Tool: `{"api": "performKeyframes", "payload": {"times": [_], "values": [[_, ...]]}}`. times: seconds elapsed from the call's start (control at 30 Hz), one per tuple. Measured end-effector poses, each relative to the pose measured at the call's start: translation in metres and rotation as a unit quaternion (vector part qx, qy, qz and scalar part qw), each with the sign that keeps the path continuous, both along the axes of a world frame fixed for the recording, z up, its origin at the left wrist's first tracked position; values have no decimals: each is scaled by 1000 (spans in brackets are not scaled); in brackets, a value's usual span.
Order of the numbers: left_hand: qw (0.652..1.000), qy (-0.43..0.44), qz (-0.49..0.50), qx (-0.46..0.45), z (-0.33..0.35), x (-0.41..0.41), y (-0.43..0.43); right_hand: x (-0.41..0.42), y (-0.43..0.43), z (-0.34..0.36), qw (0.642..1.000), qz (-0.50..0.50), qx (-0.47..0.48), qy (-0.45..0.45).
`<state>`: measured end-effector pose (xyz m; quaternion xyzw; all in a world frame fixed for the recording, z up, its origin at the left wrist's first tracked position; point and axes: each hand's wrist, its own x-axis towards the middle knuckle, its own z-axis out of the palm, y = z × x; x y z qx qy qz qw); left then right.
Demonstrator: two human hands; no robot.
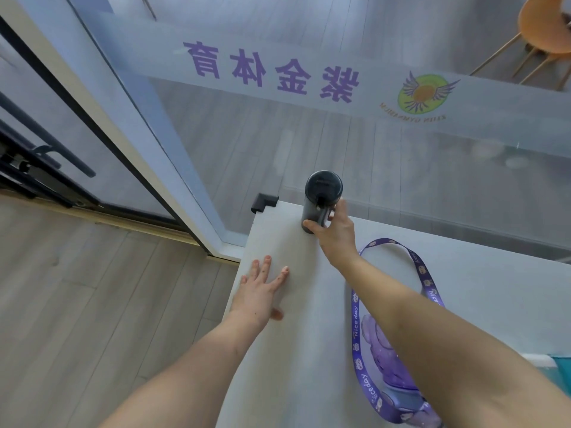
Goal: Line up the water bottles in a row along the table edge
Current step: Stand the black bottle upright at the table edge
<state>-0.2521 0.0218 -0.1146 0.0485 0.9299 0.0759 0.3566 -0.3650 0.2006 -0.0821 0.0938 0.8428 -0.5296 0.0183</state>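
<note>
A dark, almost black water bottle (pixel 321 193) stands upright near the far left corner of the white table (pixel 278 350). My right hand (pixel 335 234) is wrapped around its lower body, thumb on the near side. My left hand (pixel 261 293) lies flat on the tabletop by the left edge, fingers spread, holding nothing. A purple translucent bottle (pixel 391 370) lies near me on the table, partly hidden under my right forearm. Its purple strap (pixel 355 332), printed "Nice day", loops across the tabletop toward the dark bottle.
A glass wall (pixel 309 134) with purple lettering runs right behind the table's far edge. A black corner guard (pixel 264 202) caps the far left table corner. A glass door with a black frame (pixel 46 156) stands at left. An orange chair (pixel 547 32) sits beyond the glass.
</note>
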Motion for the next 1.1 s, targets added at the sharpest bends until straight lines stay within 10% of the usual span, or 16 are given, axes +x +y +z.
{"api": "performKeyframes", "payload": {"times": [0.7,1.1], "values": [[1000,4,13,15,-1,1,-5,19,28,17,996,-2,62,-58],[998,50,32,16,23,52,60,183,143,111,975,111,170,93]]}}
